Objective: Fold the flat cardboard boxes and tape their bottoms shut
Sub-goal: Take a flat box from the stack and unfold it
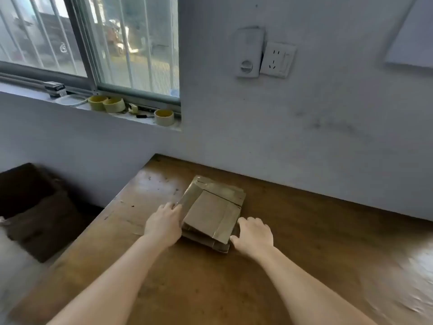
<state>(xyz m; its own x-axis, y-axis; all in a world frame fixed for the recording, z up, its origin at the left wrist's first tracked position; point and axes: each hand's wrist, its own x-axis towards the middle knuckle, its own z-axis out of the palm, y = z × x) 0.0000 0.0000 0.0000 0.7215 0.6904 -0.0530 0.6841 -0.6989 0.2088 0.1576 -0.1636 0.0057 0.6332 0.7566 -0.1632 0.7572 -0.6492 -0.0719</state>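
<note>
A small stack of flat brown cardboard boxes (pixel 212 213) lies on the wooden table (pixel 210 289), near the wall. The top box sits skewed on the ones beneath. My left hand (pixel 164 225) rests against the stack's left edge, fingers touching the top box's side. My right hand (pixel 254 234) is at the stack's near right corner, fingers spread and touching the edge. Neither hand has the cardboard lifted. Three yellowish tape rolls stand on the window sill: two together (pixel 107 103) and one (pixel 164 117) further right.
A dark open bin or bag (pixel 35 207) stands on the floor left of the table. The white wall behind carries a socket (pixel 277 59) and a switch box (pixel 249 53). A small black object (pixel 55 88) sits on the sill.
</note>
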